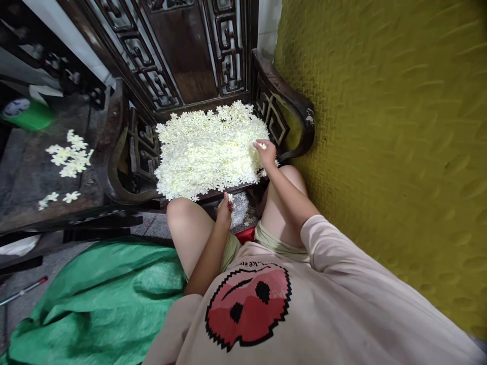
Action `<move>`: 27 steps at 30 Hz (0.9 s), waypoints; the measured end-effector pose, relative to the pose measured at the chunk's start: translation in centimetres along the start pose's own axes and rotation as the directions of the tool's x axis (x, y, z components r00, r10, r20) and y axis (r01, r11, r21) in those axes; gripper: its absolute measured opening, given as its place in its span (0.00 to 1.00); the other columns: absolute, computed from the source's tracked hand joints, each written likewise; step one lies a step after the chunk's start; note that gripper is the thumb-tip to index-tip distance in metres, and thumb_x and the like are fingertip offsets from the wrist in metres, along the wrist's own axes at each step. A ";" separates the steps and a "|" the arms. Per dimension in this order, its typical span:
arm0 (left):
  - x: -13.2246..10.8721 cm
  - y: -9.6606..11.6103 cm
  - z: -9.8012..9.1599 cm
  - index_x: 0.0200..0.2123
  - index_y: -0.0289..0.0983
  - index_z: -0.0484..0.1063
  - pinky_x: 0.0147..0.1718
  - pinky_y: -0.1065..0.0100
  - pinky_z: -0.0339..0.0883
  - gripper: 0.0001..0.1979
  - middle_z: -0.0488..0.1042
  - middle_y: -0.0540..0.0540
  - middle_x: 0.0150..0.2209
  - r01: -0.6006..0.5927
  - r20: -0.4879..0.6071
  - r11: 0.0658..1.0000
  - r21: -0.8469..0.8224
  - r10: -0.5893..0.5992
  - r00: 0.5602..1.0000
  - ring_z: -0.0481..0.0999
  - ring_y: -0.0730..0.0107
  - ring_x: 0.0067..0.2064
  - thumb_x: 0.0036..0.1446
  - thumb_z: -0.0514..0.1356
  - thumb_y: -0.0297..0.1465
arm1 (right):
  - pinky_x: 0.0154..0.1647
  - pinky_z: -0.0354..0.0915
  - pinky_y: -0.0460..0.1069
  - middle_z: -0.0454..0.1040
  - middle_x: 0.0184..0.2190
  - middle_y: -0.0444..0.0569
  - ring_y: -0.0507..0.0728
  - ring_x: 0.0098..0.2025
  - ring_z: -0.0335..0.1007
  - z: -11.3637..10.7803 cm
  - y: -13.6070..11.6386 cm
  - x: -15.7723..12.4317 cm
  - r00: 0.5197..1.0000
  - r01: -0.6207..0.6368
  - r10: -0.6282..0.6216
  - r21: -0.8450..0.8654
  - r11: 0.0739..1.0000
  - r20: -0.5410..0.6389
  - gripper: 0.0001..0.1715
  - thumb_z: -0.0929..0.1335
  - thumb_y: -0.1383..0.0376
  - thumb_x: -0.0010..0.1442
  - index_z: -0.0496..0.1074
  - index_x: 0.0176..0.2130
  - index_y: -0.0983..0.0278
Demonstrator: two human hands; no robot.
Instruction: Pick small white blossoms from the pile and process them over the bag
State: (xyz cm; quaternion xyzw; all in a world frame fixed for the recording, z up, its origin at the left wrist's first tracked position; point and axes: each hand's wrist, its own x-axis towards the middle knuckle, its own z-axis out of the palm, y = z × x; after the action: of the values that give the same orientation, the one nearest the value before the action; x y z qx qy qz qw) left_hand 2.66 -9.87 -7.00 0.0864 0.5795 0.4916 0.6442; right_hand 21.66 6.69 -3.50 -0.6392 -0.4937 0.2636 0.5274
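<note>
A thick heap of small white flowers [207, 149] covers the seat of a dark carved wooden chair [182, 50] in front of my knees. At the heap's right edge, my right hand [266, 152] is closed with its fingers pinched on a white flower. My left hand [225, 210] is held low between my thighs, just off the seat's front edge. Its fingers are curled with the thumb up, and bits of white flower show at the fingertips. How many flowers it holds is hidden.
Left of the chair, a dark wooden table [23, 172] carries loose white flowers [70, 154] and a green tape roll [30, 114]. A green sheet [102, 299] lies on the floor at lower left. A yellow textured mat [391, 152] stands along the right side.
</note>
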 end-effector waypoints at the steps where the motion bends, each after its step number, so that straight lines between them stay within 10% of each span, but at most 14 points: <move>1: 0.0 0.0 -0.1 0.21 0.36 0.61 0.21 0.73 0.50 0.27 0.62 0.55 0.19 -0.002 -0.012 1.000 0.005 0.002 1.000 0.60 0.82 0.20 0.38 0.65 0.53 | 0.56 0.60 0.56 0.76 0.41 0.54 0.60 0.48 0.69 -0.3 0.3 1.0 1.000 -0.010 0.010 -0.027 1.000 0.002 0.17 0.71 0.57 0.51 0.75 0.36 0.67; 6: 0.2 0.1 -0.1 0.21 0.36 0.61 0.21 0.74 0.51 0.28 0.61 0.55 0.18 -0.029 -0.021 0.999 0.017 0.030 0.999 0.60 0.82 0.20 0.36 0.65 0.54 | 0.55 0.61 0.59 0.77 0.39 0.54 0.62 0.46 0.71 -1.2 1.3 -2.3 0.982 -0.066 0.083 -0.102 0.993 0.171 0.15 0.73 0.58 0.49 0.76 0.33 0.67; 11: -0.1 -0.1 0.5 0.20 0.36 0.62 0.20 0.73 0.50 0.27 0.61 0.54 0.18 -0.049 0.059 0.998 0.035 0.047 0.997 0.60 0.82 0.20 0.37 0.65 0.53 | 0.51 0.64 0.54 0.78 0.39 0.49 0.58 0.44 0.73 -0.8 0.0 -12.1 0.791 -0.013 0.009 0.001 1.000 0.612 0.12 0.72 0.59 0.51 0.77 0.37 0.62; 15: -0.4 0.0 0.7 0.21 0.35 0.65 0.20 0.73 0.49 0.26 0.63 0.52 0.18 -0.025 0.092 0.999 0.039 0.021 0.996 0.60 0.81 0.20 0.37 0.66 0.52 | 0.46 0.64 0.51 0.78 0.37 0.50 0.57 0.41 0.73 -0.6 -1.1 -15.8 0.780 0.033 -0.019 -0.011 0.999 0.625 0.09 0.71 0.63 0.53 0.78 0.36 0.62; 27: 0.2 0.1 0.5 0.24 0.35 0.69 0.20 0.73 0.50 0.25 0.64 0.52 0.19 -0.039 0.097 0.998 0.047 0.035 0.995 0.61 0.81 0.20 0.40 0.64 0.52 | 0.37 0.61 0.48 0.73 0.30 0.48 0.54 0.34 0.69 -0.3 -1.9 -15.6 0.819 0.165 -0.107 -0.053 0.985 0.564 0.09 0.69 0.60 0.56 0.79 0.32 0.61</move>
State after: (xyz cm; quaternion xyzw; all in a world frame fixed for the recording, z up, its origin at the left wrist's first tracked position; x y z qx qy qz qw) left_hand 2.99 -9.41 -6.92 0.1366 0.5580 0.4843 0.6598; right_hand 15.43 -7.74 -4.46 -0.5225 -0.6832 0.3759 0.3448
